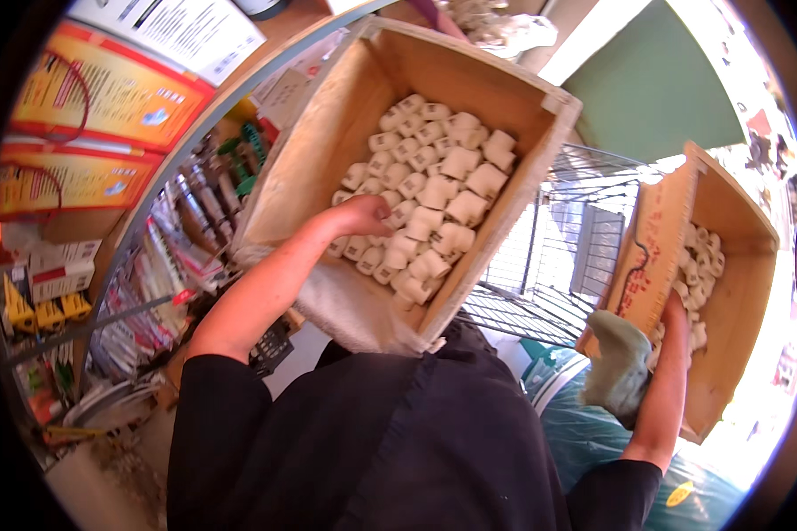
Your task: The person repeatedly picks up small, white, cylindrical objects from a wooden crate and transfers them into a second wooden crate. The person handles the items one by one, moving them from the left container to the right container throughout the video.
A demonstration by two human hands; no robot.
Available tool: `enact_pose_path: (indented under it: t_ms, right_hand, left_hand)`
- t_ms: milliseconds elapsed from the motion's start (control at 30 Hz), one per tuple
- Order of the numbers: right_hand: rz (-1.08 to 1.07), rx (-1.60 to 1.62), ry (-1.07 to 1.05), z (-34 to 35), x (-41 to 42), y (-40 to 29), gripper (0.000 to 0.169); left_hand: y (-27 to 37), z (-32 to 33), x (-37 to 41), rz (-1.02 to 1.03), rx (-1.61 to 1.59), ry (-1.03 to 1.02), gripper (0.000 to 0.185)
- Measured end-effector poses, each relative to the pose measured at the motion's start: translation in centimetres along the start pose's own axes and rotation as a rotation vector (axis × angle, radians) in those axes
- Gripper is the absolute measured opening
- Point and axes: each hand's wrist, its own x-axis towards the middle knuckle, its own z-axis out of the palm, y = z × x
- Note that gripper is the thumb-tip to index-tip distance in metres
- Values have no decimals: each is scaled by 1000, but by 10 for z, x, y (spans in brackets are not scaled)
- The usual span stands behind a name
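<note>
A large wooden box [305, 139] is right in front of me, tilted in view. White plastic pipe fittings [432, 189] lie in it, elbows among them, and some bear dark markings. My left hand [362, 216] reaches over the near left wall and touches the fittings with bent fingers; whether it grips one is hidden. At the right stands a second wooden box [737, 352] with more white fittings [704, 259] inside. My right hand [676, 312] is down among these, its fingers mostly out of sight. Beside that wrist, a grey-green cloth [614, 365] hangs at the box's near edge.
A black wire rack [531, 245] stands between the boxes. On the left, a curved-looking shelf edge [166, 159] runs past orange cartons [106, 86] and packaged tools [153, 272]. Green plastic-wrapped goods [571, 438] lie low on the right. A green panel [657, 86] rises behind.
</note>
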Motion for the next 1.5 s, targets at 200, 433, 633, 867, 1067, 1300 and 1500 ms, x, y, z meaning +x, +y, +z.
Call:
enact_pose_path:
  t_ms: [200,433,633,867,1067,1300,1500]
  right_hand:
    - [-65,77,14,-10,-4,-17,56]
    - [9,-325,159,-31,-52,-98,49]
    - [44,-79,38,-62,-50,-95,43]
    - [63,421,224,-109,-111,-151,38]
    - [-289,656,313,-128,-169,-193,28]
    - [-615,668,267,-93,-237,-293,27]
    - [-759,509,-93,-38,-257,-399,23]
  left_hand:
    - [3,-5,-5,-37,-70,12,51]
    - [13,-16,-16,-69,-95,57,51]
    - [6,-16,-11,-10,-89,125,51]
    - [9,-18,-12,-22,-103,161,46]
    - [17,-24,-14,31,-146,277,40]
    - [34,-38,-16,224,-669,268,29]
    - [58,-51,-45,322,-668,237,30]
